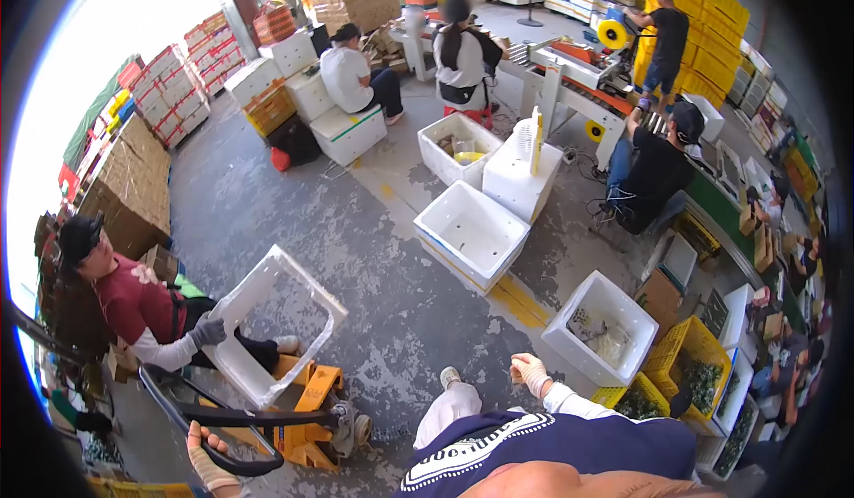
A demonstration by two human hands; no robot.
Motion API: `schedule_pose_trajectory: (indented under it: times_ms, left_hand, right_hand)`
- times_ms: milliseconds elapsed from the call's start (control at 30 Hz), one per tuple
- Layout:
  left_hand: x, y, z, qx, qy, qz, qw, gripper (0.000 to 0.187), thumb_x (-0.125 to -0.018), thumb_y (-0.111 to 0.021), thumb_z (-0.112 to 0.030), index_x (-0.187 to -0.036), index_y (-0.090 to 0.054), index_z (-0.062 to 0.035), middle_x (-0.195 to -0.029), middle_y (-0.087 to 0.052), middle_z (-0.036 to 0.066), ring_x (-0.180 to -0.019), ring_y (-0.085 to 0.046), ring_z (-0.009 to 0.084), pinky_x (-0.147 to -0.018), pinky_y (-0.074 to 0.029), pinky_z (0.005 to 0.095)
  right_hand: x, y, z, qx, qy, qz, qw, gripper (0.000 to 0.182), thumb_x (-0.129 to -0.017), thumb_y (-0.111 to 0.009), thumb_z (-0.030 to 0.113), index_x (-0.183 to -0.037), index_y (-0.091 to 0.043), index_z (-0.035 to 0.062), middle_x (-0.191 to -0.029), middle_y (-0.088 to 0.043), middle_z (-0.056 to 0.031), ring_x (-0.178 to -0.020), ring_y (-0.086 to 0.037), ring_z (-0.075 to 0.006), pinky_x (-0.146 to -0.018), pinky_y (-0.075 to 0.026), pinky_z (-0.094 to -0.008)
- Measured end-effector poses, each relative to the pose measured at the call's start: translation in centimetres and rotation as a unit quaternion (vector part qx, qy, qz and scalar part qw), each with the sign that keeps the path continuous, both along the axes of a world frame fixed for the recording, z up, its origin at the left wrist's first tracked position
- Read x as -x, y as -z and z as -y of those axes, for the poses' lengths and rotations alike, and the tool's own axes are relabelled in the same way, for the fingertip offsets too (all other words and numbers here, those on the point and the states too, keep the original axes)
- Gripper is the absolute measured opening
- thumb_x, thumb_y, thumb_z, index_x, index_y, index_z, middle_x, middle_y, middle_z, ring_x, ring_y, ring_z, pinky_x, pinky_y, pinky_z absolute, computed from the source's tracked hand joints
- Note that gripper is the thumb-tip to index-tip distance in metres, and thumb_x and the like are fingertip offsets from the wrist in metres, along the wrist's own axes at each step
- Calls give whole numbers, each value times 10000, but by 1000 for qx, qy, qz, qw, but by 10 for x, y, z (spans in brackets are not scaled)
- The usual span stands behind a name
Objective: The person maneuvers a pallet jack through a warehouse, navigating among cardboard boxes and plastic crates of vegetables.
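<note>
My left hand (208,453), at the lower left, has its fingers wrapped round the black loop handle (267,447) of an orange pallet jack (313,400). My right hand (531,372) hangs over the floor in front of my body, with a bandage-like wrap round the palm and its fingers curled in; I cannot make out anything in them. Right of it, a white foam box (601,327) with some debris inside is the nearest object. A white foam frame (283,315) stands tilted by the jack, touched by the gloved hand of a seated co-worker (142,298).
Open white foam boxes (472,231) stand ahead in the middle. Yellow crates (689,364) of green produce are at the right. Several co-workers sit or stand near a conveyor machine (578,75). Stacked boxes (169,89) and cardboard line the left.
</note>
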State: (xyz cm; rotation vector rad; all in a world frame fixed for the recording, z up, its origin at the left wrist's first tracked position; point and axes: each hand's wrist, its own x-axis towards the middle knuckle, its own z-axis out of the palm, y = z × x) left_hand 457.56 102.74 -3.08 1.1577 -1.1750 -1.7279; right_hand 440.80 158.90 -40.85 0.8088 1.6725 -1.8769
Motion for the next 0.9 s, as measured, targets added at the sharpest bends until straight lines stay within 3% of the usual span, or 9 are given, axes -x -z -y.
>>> schedule_pose_trajectory:
  times_ms: [67, 333, 600, 900]
  left_hand:
    - [14, -1, -5, 11, 1, 5, 1000, 238, -877, -658, -261, -747, -511, -127, -632, -464, -52, -456, -379, 44, -378, -298, 202]
    - [45, -3, -17, 3, -4, 46, 999, 166, -879, -653, -192, -823, -514, -120, -695, -516, -19, -484, -469, 71, -394, -392, 214]
    - [91, -10, -38, 15, -9, 58, 998, 182, -882, -653, -217, -793, -530, -117, -663, -510, -31, -472, -449, 59, -385, -369, 197]
    - [144, 1, -39, 8, -20, 23, 1000, 192, -873, -669, -231, -784, -536, -124, -664, -507, -46, -469, -427, 49, -368, -349, 196]
  right_hand:
    - [36, -5, 0, 11, -6, -20, 1000, 226, -898, -603, 178, -1102, -600, 82, -811, -639, -29, -666, -614, -134, -594, -528, -287]
    - [137, 11, 15, 50, -25, -28, 998, 268, -917, -582, 164, -1162, -539, 65, -763, -606, -38, -606, -575, -137, -563, -524, -302]
    - [154, 20, 24, 27, -90, -3, 996, 262, -913, -590, 189, -1151, -568, 80, -840, -631, -49, -711, -619, -159, -630, -547, -319]
    - [170, 22, 7, 23, -44, 24, 998, 216, -907, -599, 179, -1100, -590, 83, -821, -636, -56, -658, -615, -171, -609, -536, -331]
